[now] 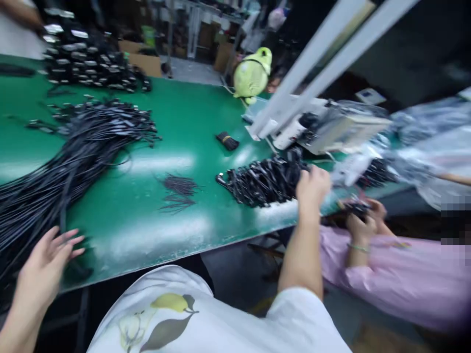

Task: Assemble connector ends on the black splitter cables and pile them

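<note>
The person wears a white short-sleeved T-shirt (pixel 221 318), whose right sleeve (pixel 305 314) ends above the elbow. Its front carries a print (pixel 162 318) of a yellow-green, pear-like fruit with a paler one beside it and dark grey leaves on a thin stem. Both forearms are uncovered down to the left hand (pixel 47 260) and the right hand (pixel 312 189), their fingers slightly blurred.

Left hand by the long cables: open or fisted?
Open: the left hand has fingers spread over the green table, beside the black cable bundle, gripping nothing.
</note>
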`<act>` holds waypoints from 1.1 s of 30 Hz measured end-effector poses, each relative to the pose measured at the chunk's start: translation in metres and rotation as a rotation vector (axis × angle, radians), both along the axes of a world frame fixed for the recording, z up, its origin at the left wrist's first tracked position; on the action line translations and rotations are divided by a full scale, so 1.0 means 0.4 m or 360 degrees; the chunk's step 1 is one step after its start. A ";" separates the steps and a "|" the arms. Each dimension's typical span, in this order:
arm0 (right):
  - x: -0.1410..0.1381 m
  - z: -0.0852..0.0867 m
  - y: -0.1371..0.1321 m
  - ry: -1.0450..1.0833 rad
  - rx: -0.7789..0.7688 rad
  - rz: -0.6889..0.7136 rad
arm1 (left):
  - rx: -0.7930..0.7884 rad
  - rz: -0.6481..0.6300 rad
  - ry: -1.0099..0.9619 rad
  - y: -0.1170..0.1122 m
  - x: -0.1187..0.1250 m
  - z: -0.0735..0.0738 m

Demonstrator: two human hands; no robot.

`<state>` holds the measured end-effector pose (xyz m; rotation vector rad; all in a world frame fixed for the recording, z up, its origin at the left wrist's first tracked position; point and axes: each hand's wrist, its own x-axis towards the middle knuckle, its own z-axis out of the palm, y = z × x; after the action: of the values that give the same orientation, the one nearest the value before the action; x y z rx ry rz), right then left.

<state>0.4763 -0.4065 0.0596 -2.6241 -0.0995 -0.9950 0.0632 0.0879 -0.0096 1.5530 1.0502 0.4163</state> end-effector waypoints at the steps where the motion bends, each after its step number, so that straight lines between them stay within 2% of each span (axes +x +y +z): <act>1: -0.023 0.011 0.027 -0.0056 0.0048 0.0048 | -0.0138 0.0091 -0.0081 -0.010 -0.003 0.018; 3: -0.073 0.029 0.109 -0.0128 0.0140 0.0257 | -0.0425 0.0059 -0.0173 -0.028 -0.011 0.060; 6: -0.183 0.032 0.313 0.0203 0.0127 0.1043 | -0.0576 -0.0075 -0.0385 -0.058 -0.027 0.130; 10: -0.394 0.011 0.705 0.0657 0.0035 0.2149 | -0.0524 -0.0372 -0.0510 -0.109 -0.045 0.201; 12: -0.469 0.001 0.907 0.0631 -0.0164 0.2493 | -0.0409 -0.0526 -0.0460 -0.123 -0.052 0.217; 13: -0.491 -0.002 0.997 0.0543 -0.0325 0.2545 | -0.0314 -0.0593 -0.0390 -0.123 -0.057 0.221; 15: -0.507 -0.007 1.135 0.0401 -0.0750 0.2477 | -0.0055 -0.0706 -0.0182 -0.113 -0.077 0.223; 17: -0.503 -0.012 1.207 0.0346 -0.0941 0.2427 | 0.0173 -0.0854 0.0032 -0.086 -0.115 0.223; 20: -0.493 -0.039 1.208 0.0236 -0.1071 0.2465 | 0.0348 -0.1193 0.0231 -0.008 -0.184 0.233; 22: -0.493 -0.067 1.177 0.0164 -0.1214 0.2533 | 0.0526 -0.1264 0.0322 0.075 -0.191 0.251; 23: -0.494 -0.081 1.162 0.0151 -0.1279 0.2565 | 0.0655 -0.1192 0.0360 0.124 -0.170 0.262; 25: -0.500 -0.101 1.144 0.0170 -0.1343 0.2604 | 0.0939 -0.0978 0.0371 0.228 -0.069 0.278; 27: -0.508 -0.114 1.144 0.0188 -0.1317 0.2596 | 0.1298 -0.0878 0.0342 0.319 0.100 0.276; 29: -0.519 -0.128 1.155 0.0189 -0.1250 0.2569 | 0.1543 -0.0962 0.0451 0.380 0.300 0.252; 31: -0.531 -0.150 1.166 0.0196 -0.1173 0.2535 | 0.1592 -0.0928 0.0718 0.409 0.491 0.213; 33: -0.539 -0.185 1.167 0.0215 -0.1097 0.2503 | 0.1551 -0.0888 0.0942 0.416 0.647 0.169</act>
<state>0.2608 0.0603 -0.0145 -1.9449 -2.2750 -0.1423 0.3221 0.2542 0.0580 2.8683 0.7938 0.0429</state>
